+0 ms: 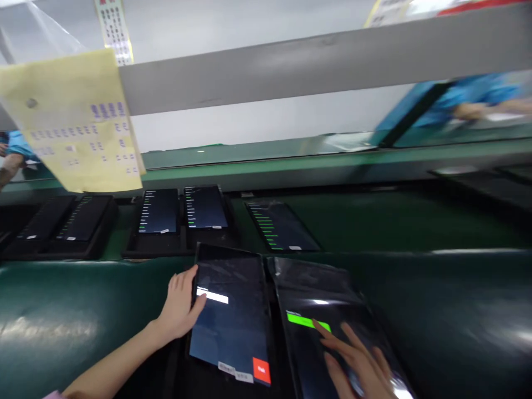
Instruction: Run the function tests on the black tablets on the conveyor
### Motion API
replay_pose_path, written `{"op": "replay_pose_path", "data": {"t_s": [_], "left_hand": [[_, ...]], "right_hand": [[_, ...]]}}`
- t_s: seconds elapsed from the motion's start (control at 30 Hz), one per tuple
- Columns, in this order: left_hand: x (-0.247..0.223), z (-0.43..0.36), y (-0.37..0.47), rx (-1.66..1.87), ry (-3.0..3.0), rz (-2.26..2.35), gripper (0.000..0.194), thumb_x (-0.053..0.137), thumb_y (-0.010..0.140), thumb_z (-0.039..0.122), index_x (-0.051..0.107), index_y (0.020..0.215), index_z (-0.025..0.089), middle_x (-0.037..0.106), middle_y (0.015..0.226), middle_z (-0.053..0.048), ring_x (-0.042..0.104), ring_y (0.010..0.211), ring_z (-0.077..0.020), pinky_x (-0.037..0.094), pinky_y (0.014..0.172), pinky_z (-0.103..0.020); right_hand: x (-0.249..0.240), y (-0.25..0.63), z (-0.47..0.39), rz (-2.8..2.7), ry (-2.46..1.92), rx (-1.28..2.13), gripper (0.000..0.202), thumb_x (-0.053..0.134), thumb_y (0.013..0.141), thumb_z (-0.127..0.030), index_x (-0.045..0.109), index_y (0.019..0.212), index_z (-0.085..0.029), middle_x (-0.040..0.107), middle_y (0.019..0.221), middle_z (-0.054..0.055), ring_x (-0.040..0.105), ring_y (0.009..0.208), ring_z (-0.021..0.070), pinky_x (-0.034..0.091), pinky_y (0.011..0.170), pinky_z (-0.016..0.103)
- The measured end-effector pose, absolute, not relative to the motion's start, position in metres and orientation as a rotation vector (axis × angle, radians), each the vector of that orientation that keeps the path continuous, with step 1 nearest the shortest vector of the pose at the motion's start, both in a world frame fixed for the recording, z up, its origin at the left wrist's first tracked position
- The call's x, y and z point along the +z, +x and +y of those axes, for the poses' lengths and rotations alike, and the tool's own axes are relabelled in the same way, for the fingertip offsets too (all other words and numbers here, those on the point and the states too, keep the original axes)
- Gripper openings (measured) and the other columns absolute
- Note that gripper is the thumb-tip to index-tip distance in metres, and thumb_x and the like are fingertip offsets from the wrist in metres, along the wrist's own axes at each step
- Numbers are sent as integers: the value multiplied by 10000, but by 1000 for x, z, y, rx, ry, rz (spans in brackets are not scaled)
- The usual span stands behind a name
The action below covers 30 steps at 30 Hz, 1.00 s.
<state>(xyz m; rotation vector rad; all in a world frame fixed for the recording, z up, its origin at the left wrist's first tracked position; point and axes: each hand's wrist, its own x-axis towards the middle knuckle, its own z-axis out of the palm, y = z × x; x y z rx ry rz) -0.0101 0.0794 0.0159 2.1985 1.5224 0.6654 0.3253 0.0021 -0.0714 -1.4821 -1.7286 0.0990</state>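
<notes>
Two tablets lie side by side in front of me. On the left tablet (233,327), the dark screen carries a white bar and a red box at its lower right. My left hand (180,305) rests at that tablet's left edge, fingers apart, its thumb over the screen beside the white bar. The right tablet (307,293) has a crinkled clear film over its top and a bright green bar on its screen. Over it my right hand (357,354) is spread, slightly blurred, with a fingertip at the green bar; whether it touches the glass I cannot tell.
Behind lies a green belt with a lone tablet (282,226) and black trays (153,246) holding more tablets showing lists. Yellow paper sheets (75,122) hang at upper left, near a grey crossbar (270,69). Across the line, a co-worker's blue sleeve (465,100) shows.
</notes>
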Motion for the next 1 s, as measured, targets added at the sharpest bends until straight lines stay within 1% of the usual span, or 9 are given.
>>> {"op": "replay_pose_path", "data": {"t_s": [0.03,0.1,0.23,0.33,0.47,0.57,0.67,0.83,1.0], "left_hand": [[17,83,-9,686,2187,1538,526,326,966,408,258,1408,131,469,1317,-187,433,1220,-291,302,1062,-544],[17,89,-7,711,2180,1547,514,335,963,417,276,1396,145,493,1277,-174,453,1176,-287,322,1036,-534],[13,94,-6,739,2199,1549,559,426,931,458,289,1390,170,482,1296,-153,431,1189,-293,269,1055,-555],[7,96,-6,775,2181,1614,585,455,921,444,269,1403,169,536,1202,-137,458,1141,-291,251,1050,-572],[3,101,-5,812,2142,1669,577,506,886,403,316,1383,182,563,1118,-117,467,1101,-308,316,995,-563],[5,101,-4,835,2100,1639,582,498,887,424,315,1381,176,545,1153,-129,453,1137,-305,378,966,-520],[7,97,-3,850,2045,1611,569,457,909,445,308,1380,161,529,1184,-142,443,1168,-291,407,966,-496],[9,94,-3,876,1975,1590,536,439,918,443,330,1369,175,531,1193,-141,437,1194,-289,406,980,-507],[8,96,-4,905,1925,1585,568,428,909,481,343,1364,153,525,1188,-155,430,1198,-298,401,980,-513]], "right_hand": [[-65,322,3,-1740,-1477,89,225,442,898,-436,559,1004,-276,692,1121,55,484,1254,348,298,1023,648],[-54,316,4,-1734,-1483,73,181,426,918,-385,538,996,-266,682,1146,53,465,1276,331,297,1026,653],[-41,312,3,-1733,-1554,100,146,397,947,-331,508,1008,-259,663,1186,51,409,1326,298,274,1057,650],[-36,311,2,-1739,-1566,124,143,387,953,-315,501,1017,-258,661,1187,49,401,1333,287,255,1081,640],[-35,311,3,-1744,-1571,159,141,394,953,-309,500,1031,-259,657,1188,52,388,1343,285,252,1085,646],[-35,311,2,-1723,-1572,152,148,389,953,-315,502,1025,-255,658,1187,59,378,1348,287,256,1087,643],[-35,310,2,-1717,-1562,155,142,393,954,-320,500,1020,-254,657,1190,59,385,1344,288,257,1083,648],[-34,310,3,-1725,-1550,150,136,396,959,-322,497,1023,-258,666,1167,59,410,1325,301,297,1049,667],[-31,310,4,-1738,-1540,144,135,395,963,-308,496,1036,-258,656,1176,68,418,1318,305,326,1029,671]]}}
